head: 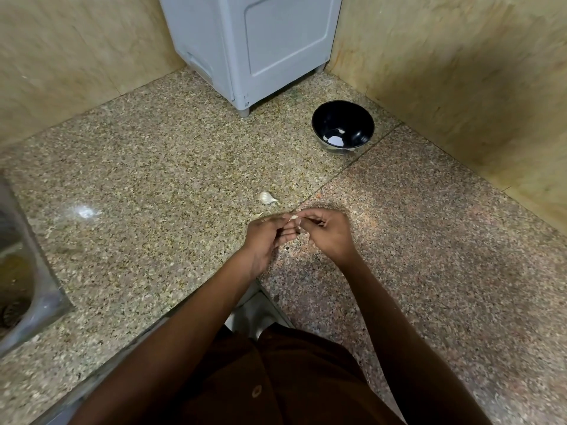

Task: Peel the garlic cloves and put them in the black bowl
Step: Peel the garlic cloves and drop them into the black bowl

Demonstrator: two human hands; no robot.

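Both hands meet over the granite counter near its front corner. My left hand [266, 237] and my right hand [326, 233] pinch a small pale garlic clove [294, 218] between their fingertips; most of the clove is hidden by the fingers. An unpeeled white garlic clove [267, 198] lies on the counter just beyond the hands. A scrap of skin [257, 215] lies beside my left fingers. The black bowl [362, 125] stands farther back to the right, with a few white peeled pieces [334, 138] at its bottom.
A grey-white appliance [245, 47] stands in the back corner against beige tiled walls. A steel sink [21, 271] is set into the counter at the left edge. The counter's inner corner edge [264, 289] lies under my forearms.
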